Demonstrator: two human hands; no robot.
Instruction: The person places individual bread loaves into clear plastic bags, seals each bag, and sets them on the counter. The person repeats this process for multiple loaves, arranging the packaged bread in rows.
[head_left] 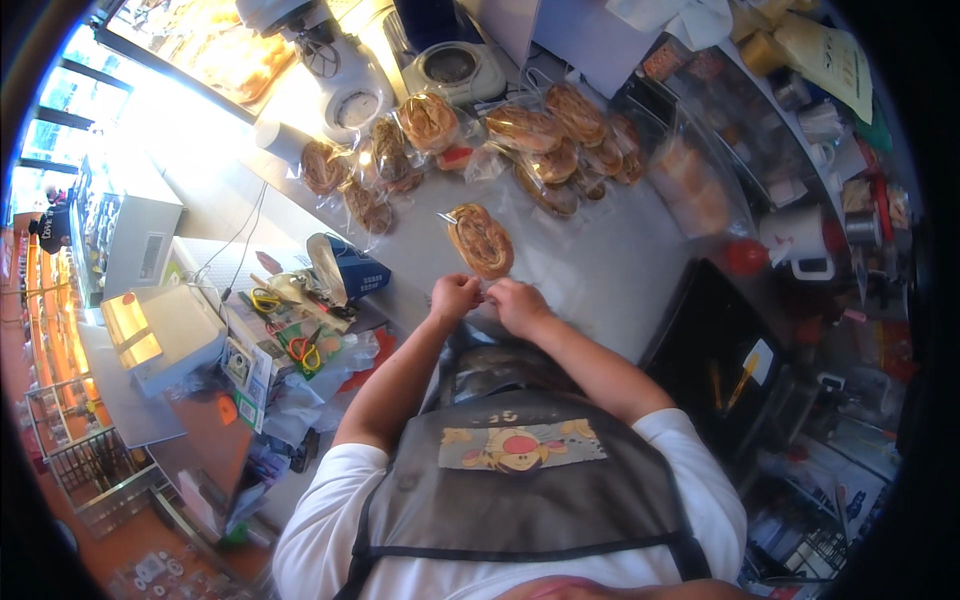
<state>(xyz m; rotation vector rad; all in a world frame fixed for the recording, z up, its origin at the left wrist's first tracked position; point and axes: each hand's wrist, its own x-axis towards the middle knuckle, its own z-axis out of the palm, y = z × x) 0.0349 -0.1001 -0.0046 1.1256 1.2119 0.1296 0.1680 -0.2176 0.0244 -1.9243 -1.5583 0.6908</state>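
Observation:
On the grey table in front of me lies a golden-brown bread in a clear plastic bag. My left hand and my right hand meet at the near end of that bag. Both hands are closed, fingertips pinched together on what looks like the bag's gathered mouth; the exact grip is too small to see. Beyond them, several bagged breads are heaped at the back left. Another heap of bagged breads sits to its right.
A stand mixer and a kitchen scale stand at the back. Scissors, a blue box and loose plastic crowd the left side. Right of me are a bag of bread rolls, a dark tray and a white jug.

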